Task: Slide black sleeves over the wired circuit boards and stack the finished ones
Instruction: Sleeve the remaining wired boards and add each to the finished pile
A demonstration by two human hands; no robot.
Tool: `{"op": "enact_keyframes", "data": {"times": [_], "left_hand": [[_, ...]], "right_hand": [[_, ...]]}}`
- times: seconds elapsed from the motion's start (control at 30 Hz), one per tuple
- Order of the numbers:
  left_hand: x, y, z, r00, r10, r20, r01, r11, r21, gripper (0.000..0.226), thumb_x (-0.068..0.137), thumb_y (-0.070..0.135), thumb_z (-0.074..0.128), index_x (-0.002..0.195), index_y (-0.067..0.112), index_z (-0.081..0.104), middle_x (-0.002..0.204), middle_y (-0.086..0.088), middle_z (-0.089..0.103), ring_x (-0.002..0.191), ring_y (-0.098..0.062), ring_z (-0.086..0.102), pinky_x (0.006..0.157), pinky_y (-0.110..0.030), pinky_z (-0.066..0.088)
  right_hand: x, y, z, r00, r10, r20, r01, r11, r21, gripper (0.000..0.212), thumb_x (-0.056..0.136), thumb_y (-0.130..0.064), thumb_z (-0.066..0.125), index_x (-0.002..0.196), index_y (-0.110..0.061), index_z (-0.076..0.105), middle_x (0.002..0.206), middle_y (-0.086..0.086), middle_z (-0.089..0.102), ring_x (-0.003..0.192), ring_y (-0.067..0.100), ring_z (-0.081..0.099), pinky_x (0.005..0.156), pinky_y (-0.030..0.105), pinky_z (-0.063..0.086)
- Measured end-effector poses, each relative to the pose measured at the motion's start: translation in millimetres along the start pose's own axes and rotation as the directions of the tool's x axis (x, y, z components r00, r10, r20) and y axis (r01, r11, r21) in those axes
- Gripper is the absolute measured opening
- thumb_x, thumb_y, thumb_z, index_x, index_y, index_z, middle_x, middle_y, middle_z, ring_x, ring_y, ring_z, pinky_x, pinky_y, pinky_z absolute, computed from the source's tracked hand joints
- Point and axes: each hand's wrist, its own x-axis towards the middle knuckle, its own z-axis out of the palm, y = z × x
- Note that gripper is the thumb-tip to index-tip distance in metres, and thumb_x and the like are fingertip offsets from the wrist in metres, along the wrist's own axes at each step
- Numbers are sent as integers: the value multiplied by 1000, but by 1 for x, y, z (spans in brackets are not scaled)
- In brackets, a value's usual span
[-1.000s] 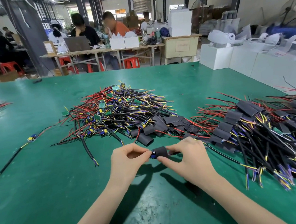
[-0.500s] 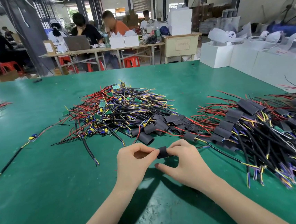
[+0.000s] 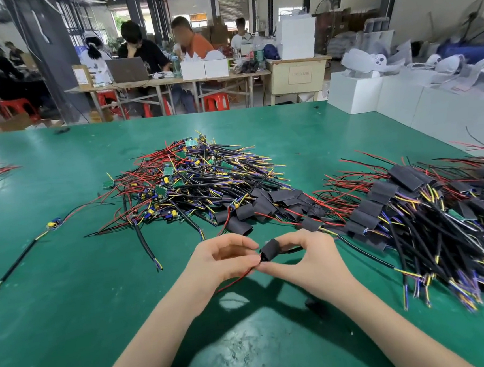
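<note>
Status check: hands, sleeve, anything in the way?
Left hand pinches red wire at the sleeve's mouth. Right hand grips black sleeve, board hidden inside. Finished stack to the right, path clear.

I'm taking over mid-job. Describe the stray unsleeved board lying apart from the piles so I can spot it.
Start at the central pile of bare wired boards on the green table, then look left. The stray board lies alone, yellow and blue parts showing, trailing one long black cable toward the near-left.

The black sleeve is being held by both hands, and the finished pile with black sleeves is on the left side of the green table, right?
Not quite. The head view shows the finished pile on the right side of the green table. Both the left hand and right hand do hold the black sleeve.
</note>
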Motion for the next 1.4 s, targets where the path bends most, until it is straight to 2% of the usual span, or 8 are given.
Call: {"op": "enact_keyframes", "data": {"times": [0.1, 0.2, 0.27, 0.33, 0.43, 0.67, 0.87, 1.4], "left_hand": [[0, 0, -4, 997, 9, 75, -12, 999, 41, 24, 70, 13, 76, 93, 21, 75, 84, 0, 70, 75, -15, 64, 71, -23, 53], [-1, 1, -6, 984, 67, 163, -83, 992, 91, 39, 77, 11, 72, 115, 19, 70, 112, -6, 70, 96, -16, 65, 84, -25, 52], [-2, 1, -6, 974, 88, 208, -104, 992, 69, 44, 80, 12, 71, 123, 19, 67, 120, -9, 68, 101, -16, 62, 91, -27, 49], [-2, 0, -4, 975, 75, 211, -90, 994, 59, 48, 76, 19, 73, 124, 20, 67, 117, -5, 69, 98, -16, 62, 92, -29, 50], [-1, -3, -3, 983, 42, 178, -57, 996, 76, 51, 73, 22, 76, 123, 20, 67, 116, -6, 69, 94, -18, 63, 93, -35, 51], [-2, -2, -2, 980, 62, 189, -88, 988, 130, 34, 80, 18, 72, 113, 20, 70, 91, 1, 72, 82, -10, 62, 79, -19, 49], [3, -4, -1, 978, 183, 104, -194, 976, 101, 32, 74, 23, 77, 106, 23, 74, 108, -4, 74, 101, -15, 67, 87, -21, 50], [7, -10, 5, 973, 231, 3, -229, 966, 116, 24, 81, -6, 70, 96, 12, 74, 93, -2, 77, 87, -12, 71, 78, -17, 52]], "right_hand": [[0, -1, -1, 1000, -19, 17, 19, 1000, 16, 16, 67, -49, 77, 76, -39, 69, 78, -26, 69, 82, -3, 65, 81, 17, 47], [-2, -5, -4, 998, -47, 42, 45, 998, 43, 22, 68, -53, 73, 84, -39, 69, 82, -27, 69, 87, -4, 64, 82, 10, 43], [-3, -6, -4, 998, -14, 59, 9, 997, 76, 42, 68, -47, 79, 108, -37, 66, 85, -20, 71, 90, -3, 63, 86, 12, 42], [-4, -5, -4, 995, 36, 96, -47, 992, 117, 91, 69, -39, 82, 144, -33, 31, 87, -17, 71, 93, -5, 61, 88, 7, 38], [-5, -1, -3, 987, 41, 154, -60, 991, 119, 117, 72, -34, 81, 152, -26, -4, 89, -20, 71, 96, -6, 61, 85, 0, 33], [-4, 1, -1, 994, 46, 100, -60, 987, 150, 111, 68, -42, 81, 152, -29, 10, 91, -22, 69, 102, -6, 59, 89, 0, 31], [-3, -1, -1, 999, -13, 30, 9, 989, 145, 87, 73, -31, 81, 145, -27, 33, 90, -21, 69, 97, -3, 62, 90, 0, 29], [-2, -4, 1, 1000, -18, -4, 19, 996, 91, 70, 75, -28, 79, 136, -24, 45, 85, -11, 70, 87, 1, 64, 85, 9, 42]]}}
